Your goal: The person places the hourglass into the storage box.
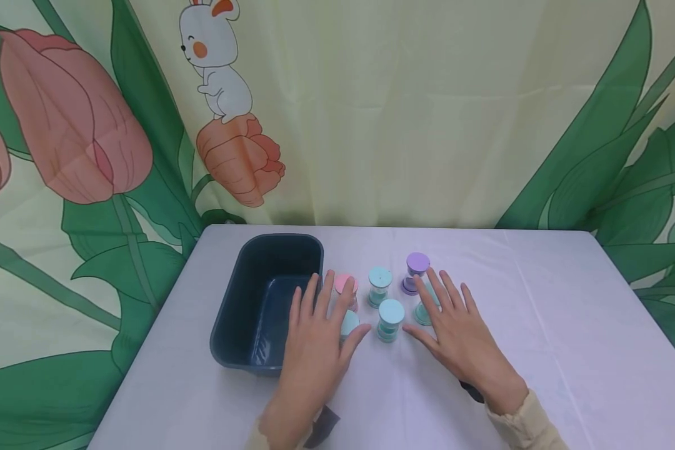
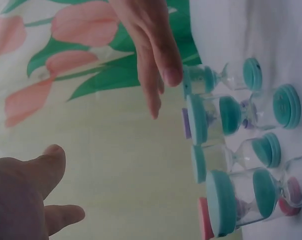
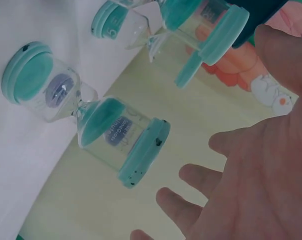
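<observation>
Several sand timers stand upright on the table. In the head view, two teal timers (image 1: 391, 315) are between the hands, a purple timer (image 1: 417, 263) is behind, and a pink timer (image 1: 345, 283) is to the left. My left hand (image 1: 317, 340), fingers spread, hangs over the bin's right side and partly hides another teal timer (image 1: 350, 322). My right hand (image 1: 464, 337) is likewise spread, palm down, partly covering one more teal timer (image 1: 424, 314). Sand and printed labels show in the right wrist view's nearest timer (image 3: 113, 122), apart from the fingertips. Neither hand holds anything.
A dark blue plastic bin (image 1: 225, 334) stands left of the timers, with its dark inside floor visible. A white cloth (image 1: 585, 350) covers the table. Behind the table's far edge hangs a curtain (image 1: 405, 125) printed with tulips, leaves and a rabbit on a carrot.
</observation>
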### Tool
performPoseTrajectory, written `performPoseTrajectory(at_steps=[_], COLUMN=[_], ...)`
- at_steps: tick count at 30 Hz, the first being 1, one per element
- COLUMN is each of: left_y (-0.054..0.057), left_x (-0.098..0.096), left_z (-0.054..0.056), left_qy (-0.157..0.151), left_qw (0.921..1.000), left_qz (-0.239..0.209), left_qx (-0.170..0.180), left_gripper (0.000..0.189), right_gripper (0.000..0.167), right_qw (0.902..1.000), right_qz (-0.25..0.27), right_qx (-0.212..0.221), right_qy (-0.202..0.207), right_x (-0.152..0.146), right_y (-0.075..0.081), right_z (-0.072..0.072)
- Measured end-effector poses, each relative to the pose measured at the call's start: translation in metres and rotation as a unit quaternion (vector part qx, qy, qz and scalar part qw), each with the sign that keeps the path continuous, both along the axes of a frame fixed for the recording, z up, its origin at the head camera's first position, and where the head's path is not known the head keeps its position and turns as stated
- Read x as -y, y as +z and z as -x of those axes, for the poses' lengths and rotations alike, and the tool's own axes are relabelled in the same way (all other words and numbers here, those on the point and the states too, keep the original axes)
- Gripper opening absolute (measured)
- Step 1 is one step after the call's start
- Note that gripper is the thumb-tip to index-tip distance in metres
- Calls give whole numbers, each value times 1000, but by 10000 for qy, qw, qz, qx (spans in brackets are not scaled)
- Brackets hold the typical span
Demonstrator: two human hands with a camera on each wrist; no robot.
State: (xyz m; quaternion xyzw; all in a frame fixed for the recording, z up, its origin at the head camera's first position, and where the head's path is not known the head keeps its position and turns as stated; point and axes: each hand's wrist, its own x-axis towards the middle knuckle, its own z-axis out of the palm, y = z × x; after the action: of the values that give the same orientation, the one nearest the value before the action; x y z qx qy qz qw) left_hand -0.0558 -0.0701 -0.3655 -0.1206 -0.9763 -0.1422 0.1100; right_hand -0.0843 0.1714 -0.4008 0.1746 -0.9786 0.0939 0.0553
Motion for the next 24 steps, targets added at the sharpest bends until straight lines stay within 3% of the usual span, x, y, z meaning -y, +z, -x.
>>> performPoseTrajectory(at_steps=[13,24], left_y=[6,7], left_x=[31,67], left_z=[4,3], left_qy=[277,649], left_qw=[9986,9971], left_qz=[-252,-299], left_qx=[-370,-264], left_gripper=[73,73], right_gripper=[83,85], right_qw=[9999,9999], right_qz=[-89,-81], right_qx=[41,31], right_qy=[53,93], right_x=[-2,-4], right_y=[-1,-3], right_z=[4,6])
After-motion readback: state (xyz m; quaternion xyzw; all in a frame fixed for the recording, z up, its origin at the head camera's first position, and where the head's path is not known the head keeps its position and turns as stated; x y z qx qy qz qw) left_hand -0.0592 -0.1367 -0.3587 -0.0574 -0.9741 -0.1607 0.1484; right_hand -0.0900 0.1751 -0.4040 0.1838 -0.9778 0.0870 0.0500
